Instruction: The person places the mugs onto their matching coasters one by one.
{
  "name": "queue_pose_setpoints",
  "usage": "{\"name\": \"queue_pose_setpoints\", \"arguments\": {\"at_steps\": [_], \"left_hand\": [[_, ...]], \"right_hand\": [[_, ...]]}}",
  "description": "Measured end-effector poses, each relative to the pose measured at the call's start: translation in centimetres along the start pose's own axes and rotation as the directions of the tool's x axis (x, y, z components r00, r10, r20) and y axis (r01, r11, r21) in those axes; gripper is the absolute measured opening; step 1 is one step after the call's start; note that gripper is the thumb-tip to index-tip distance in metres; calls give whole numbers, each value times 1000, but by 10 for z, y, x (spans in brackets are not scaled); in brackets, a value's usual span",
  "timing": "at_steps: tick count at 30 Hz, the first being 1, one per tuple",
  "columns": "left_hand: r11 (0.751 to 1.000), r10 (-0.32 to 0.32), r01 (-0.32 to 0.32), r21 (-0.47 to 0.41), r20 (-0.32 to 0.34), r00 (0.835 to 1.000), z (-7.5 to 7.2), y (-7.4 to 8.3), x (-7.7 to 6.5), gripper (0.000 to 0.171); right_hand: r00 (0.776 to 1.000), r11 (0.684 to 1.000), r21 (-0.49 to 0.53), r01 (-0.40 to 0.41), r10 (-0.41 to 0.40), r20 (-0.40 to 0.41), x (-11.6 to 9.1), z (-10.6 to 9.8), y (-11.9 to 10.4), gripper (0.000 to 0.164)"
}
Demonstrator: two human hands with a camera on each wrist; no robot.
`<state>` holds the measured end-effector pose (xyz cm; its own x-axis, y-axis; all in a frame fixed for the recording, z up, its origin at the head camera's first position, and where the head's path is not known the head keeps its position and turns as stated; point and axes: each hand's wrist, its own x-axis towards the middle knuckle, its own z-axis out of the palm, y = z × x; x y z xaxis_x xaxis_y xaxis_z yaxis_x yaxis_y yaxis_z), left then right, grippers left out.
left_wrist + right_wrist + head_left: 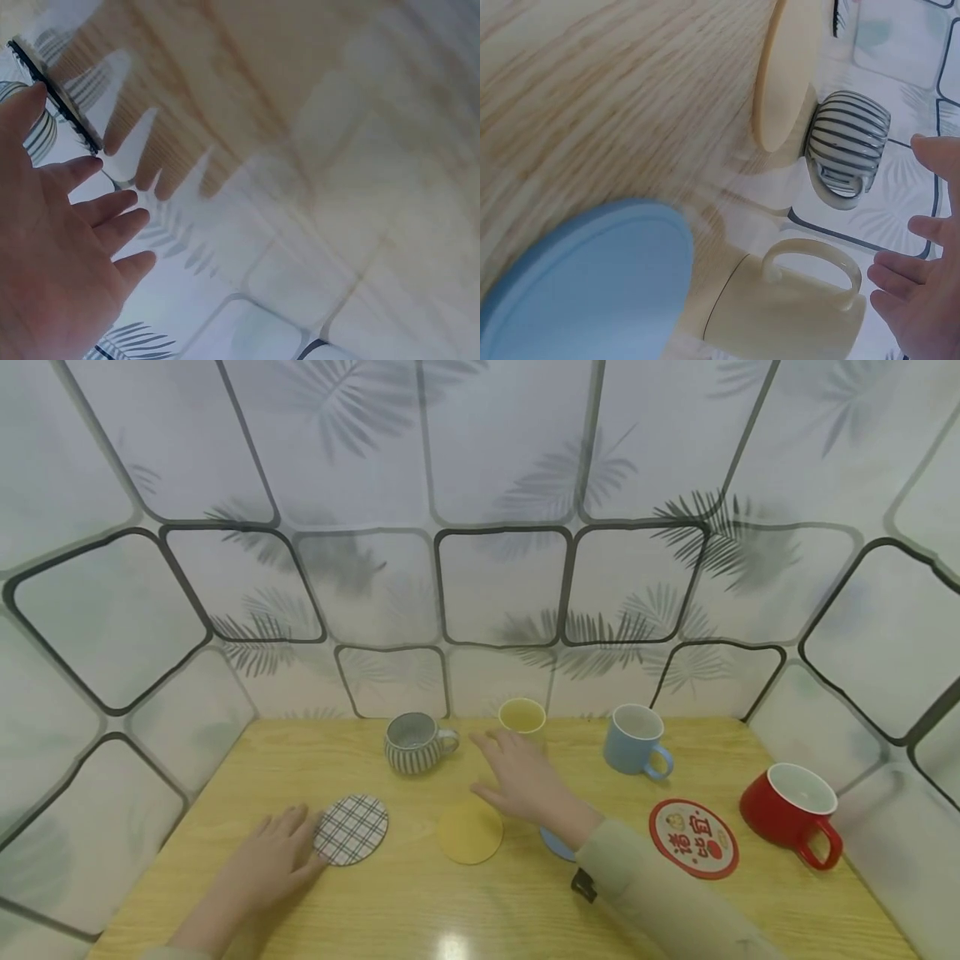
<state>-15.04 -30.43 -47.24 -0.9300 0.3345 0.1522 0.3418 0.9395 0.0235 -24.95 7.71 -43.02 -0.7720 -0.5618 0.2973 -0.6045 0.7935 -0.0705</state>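
A round plaid coaster (351, 830) lies on the table, with the left hand (273, 860) at its left edge. The left fingers are loosely extended, and in the left wrist view the thumb and index fingertip lie right by the coaster's rim (60, 101). Stretched forward over the table, the right hand (521, 777) overlaps the yellow mug (522, 717) in the head view. Its fingers are spread with nothing between them. The mug's handle (817, 259) faces that hand in the right wrist view. A striped grey-and-white cup (415, 745) stands to the left.
A yellow coaster (470, 833) lies below the right hand; a blue coaster (557, 842) is partly hidden by the right forearm. Farther right are a light blue mug (633, 742), a red-rimmed coaster (693, 839) and a red mug (787, 810). Patterned curtain walls (502, 585) enclose the table.
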Motion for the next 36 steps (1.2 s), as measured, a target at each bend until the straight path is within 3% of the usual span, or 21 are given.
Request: {"name": "queue_pose_setpoints", "arguments": {"at_steps": [7, 20, 36], "left_hand": [[997, 29, -29, 65, 0, 1000, -1, 1, 3, 66], [996, 57, -59, 73, 25, 998, 1, 5, 3, 65], [991, 75, -77, 109, 23, 997, 3, 4, 0, 62]], "right_hand": [[999, 998, 64, -27, 25, 33, 13, 1, -4, 73], [988, 994, 67, -82, 73, 135, 28, 14, -8, 70], [984, 984, 129, -127, 109, 138, 47, 26, -15, 66]]}}
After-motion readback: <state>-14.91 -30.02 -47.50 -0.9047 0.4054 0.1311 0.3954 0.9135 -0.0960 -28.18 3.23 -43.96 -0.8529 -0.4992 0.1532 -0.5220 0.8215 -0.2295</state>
